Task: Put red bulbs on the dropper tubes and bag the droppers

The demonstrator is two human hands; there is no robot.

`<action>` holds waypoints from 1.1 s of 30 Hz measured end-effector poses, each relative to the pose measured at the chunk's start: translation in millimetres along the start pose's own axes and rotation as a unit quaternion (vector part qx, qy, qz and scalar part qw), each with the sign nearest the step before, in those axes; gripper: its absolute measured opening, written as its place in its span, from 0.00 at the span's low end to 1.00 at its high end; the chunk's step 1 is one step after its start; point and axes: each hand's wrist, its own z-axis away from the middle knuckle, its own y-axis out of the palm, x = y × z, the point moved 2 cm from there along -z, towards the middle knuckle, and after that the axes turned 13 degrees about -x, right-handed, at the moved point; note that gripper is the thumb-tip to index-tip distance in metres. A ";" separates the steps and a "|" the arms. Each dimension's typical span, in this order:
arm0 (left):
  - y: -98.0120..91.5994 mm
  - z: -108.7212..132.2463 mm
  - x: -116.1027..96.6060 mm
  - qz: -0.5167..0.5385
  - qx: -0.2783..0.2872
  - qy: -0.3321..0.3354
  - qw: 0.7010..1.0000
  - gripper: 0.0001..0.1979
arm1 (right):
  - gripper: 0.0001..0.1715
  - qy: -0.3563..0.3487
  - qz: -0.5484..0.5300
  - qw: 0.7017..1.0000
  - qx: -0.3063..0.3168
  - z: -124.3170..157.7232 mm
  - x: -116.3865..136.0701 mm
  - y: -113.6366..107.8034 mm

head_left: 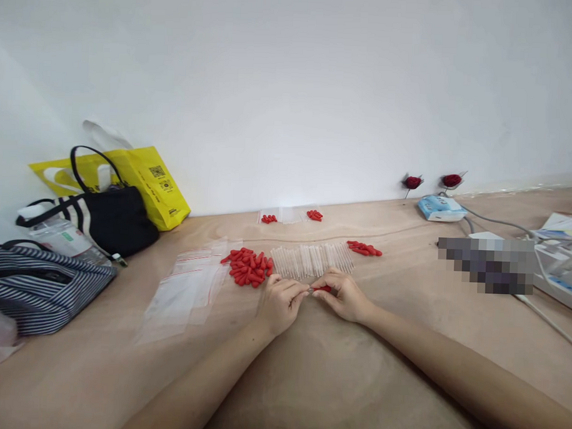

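My right hand (343,296) is closed in a pinch on a red rubber bulb (323,289). Its fingertips almost meet those of my left hand (280,302), which pinches what looks like a thin clear tube (310,290) at the bulb's end; fingers hide most of it. Just beyond both hands lies a row of thin clear tubes (312,258), side by side. Left of that row is a heap of red rubber bulbs (249,267). A smaller group of red bulbs (364,249) rests at the row's right end.
Clear zip bags (184,286) lie left of the heap. Further back, small bags with red bulbs (315,215) lie by the wall. A striped bag (53,288), a black bag (112,218) and a yellow bag (146,178) stand left. Right are a blue tissue pack (441,208) and cables (549,321).
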 end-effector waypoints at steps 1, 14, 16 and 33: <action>0.8 -0.8 -0.5 0.000 -0.001 0.004 1.000 0.08 | 0.07 0.000 -0.001 1.000 0.003 -0.3 -0.2 0.3; -7.4 -1.0 10.9 -0.057 0.028 0.034 0.997 0.07 | 0.11 0.024 0.074 0.997 -0.007 1.7 -18.3 -7.3; -9.5 0.1 10.6 -0.056 0.010 0.043 0.997 0.07 | 0.10 -0.006 0.103 0.995 0.008 2.8 -16.5 -8.7; -8.0 -0.8 4.0 -0.031 -0.019 0.022 0.999 0.10 | 0.08 -0.036 0.108 0.993 0.029 1.3 -9.4 -6.9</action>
